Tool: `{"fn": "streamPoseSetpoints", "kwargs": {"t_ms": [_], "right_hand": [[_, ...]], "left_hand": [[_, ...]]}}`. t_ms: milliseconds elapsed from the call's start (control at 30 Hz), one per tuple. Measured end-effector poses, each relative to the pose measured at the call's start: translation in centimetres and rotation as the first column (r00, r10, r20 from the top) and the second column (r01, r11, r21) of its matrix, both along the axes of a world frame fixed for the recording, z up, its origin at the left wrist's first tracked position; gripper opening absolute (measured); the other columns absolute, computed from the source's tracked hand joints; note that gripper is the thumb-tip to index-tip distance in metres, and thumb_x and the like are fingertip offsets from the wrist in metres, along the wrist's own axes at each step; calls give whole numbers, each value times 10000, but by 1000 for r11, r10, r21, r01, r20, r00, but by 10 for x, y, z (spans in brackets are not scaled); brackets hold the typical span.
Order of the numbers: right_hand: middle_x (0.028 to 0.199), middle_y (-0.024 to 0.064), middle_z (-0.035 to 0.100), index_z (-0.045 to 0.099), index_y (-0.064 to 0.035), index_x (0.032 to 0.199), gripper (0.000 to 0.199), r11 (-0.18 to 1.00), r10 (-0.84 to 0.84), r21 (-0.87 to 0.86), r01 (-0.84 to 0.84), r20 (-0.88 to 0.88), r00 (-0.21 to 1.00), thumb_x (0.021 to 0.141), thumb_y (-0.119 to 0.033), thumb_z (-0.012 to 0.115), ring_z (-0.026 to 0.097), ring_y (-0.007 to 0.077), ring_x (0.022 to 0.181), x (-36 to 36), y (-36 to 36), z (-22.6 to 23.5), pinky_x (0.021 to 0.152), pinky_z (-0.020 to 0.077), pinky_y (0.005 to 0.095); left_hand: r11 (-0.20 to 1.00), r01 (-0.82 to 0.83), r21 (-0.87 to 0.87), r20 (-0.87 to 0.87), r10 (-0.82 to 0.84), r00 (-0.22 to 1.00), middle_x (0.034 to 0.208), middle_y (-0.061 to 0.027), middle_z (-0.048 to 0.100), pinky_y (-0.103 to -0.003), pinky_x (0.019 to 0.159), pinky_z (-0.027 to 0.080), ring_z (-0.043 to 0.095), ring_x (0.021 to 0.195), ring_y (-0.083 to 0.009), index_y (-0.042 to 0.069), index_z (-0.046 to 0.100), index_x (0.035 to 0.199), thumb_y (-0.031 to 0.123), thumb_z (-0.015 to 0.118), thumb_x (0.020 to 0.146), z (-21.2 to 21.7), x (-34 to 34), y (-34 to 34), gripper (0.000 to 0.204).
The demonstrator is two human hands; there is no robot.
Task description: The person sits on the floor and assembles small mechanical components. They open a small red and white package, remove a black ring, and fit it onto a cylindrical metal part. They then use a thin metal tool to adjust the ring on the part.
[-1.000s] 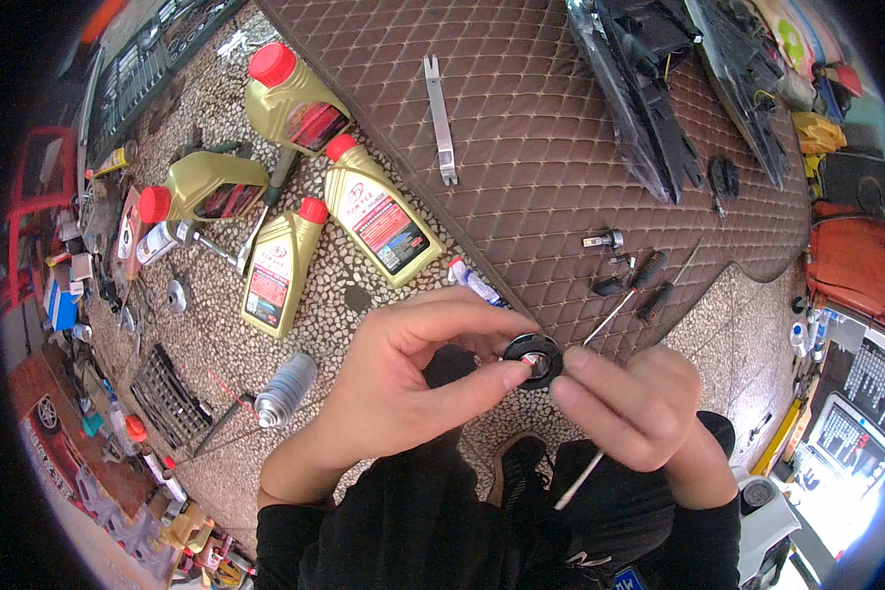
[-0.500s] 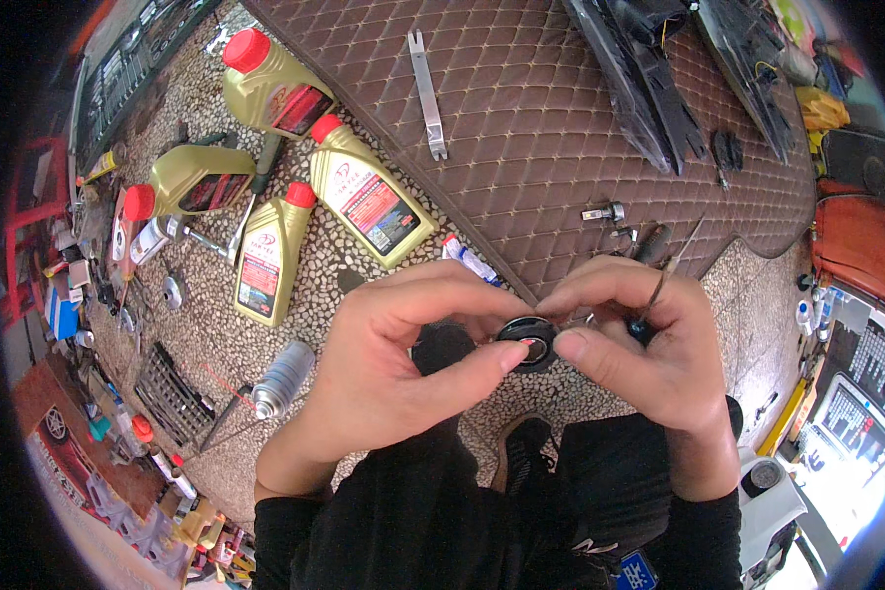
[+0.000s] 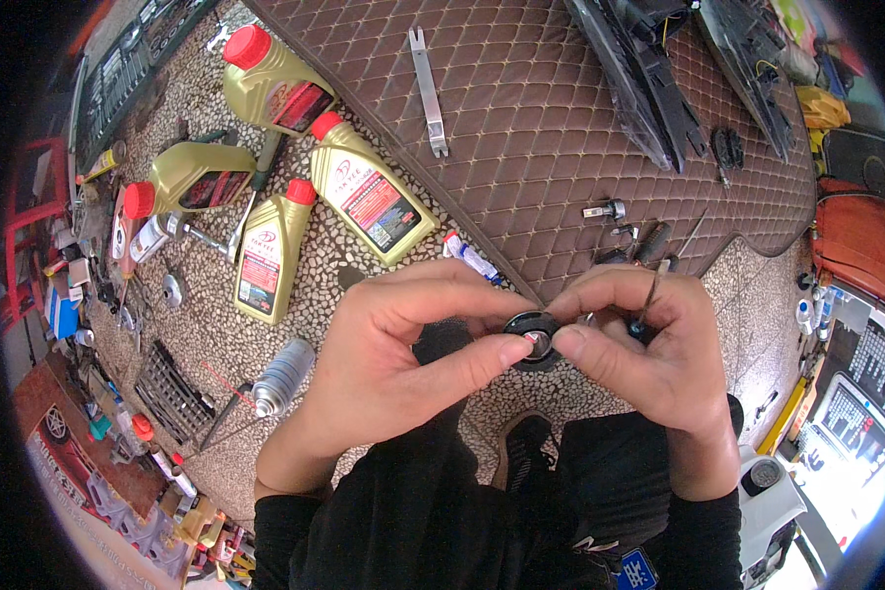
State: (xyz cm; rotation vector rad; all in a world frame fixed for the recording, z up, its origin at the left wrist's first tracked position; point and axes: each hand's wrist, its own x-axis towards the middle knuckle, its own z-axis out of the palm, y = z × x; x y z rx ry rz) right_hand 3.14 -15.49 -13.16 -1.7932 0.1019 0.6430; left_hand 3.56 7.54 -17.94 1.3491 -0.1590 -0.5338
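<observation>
Between both hands, above my knees, sits a small round black part [image 3: 532,321] with a ring-shaped rim and a shiny centre. My left hand [image 3: 388,344] pinches its left side, the thumb lying across its face. At its right edge the thumb and forefinger of my right hand [image 3: 649,359] grip it. A thin dark tool [image 3: 653,295] is also tucked between the right hand's curled fingers; its kind is partly hidden. Just beyond that hand, a bulb with a metal base [image 3: 606,210] and a dark-handled tool [image 3: 652,242] lie on the quilted mat [image 3: 531,128].
Gold bottles with red caps [image 3: 372,202] stand or lie on the pebbled floor at left, near a spray can [image 3: 285,376]. A metal pry bar [image 3: 426,90] and plastic-wrapped black lamp-like housings [image 3: 634,84] rest on the mat. An open laptop [image 3: 855,423] is at far right.
The round part has tilted slightly, so its face shows a little differently, and the left thumb has shifted slightly right across it. Both hands keep their grip and place.
</observation>
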Motion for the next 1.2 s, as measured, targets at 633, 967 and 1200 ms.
{"fn": "streamPoseSetpoints", "kwargs": {"t_ms": [633,967,1200], "right_hand": [[862,25,685,725,47,973,206,999,11,-37,-13,-70,998,885,-135,765,542,52,710,0,2,2,633,399,215],[800,-4,664,724,43,971,224,997,-28,-71,19,-118,993,883,-159,764,509,37,665,0,4,5,605,382,212],[776,-33,622,718,41,964,196,998,-49,-45,46,-88,995,861,-122,756,406,0,604,-1,8,5,569,316,196]], "left_hand": [[1000,-4,-21,-66,2,998,929,-95,731,-264,752,521,680,850,-138,-1,767,1067,41,788,879,-3,-2,2,194],[999,29,45,53,-31,998,946,-89,713,-276,750,530,675,835,-141,-3,744,1120,64,818,848,1,-2,4,290],[998,23,64,131,-31,991,979,-92,708,-304,788,536,678,880,-175,2,713,1181,126,869,795,1,-1,2,434]]}}
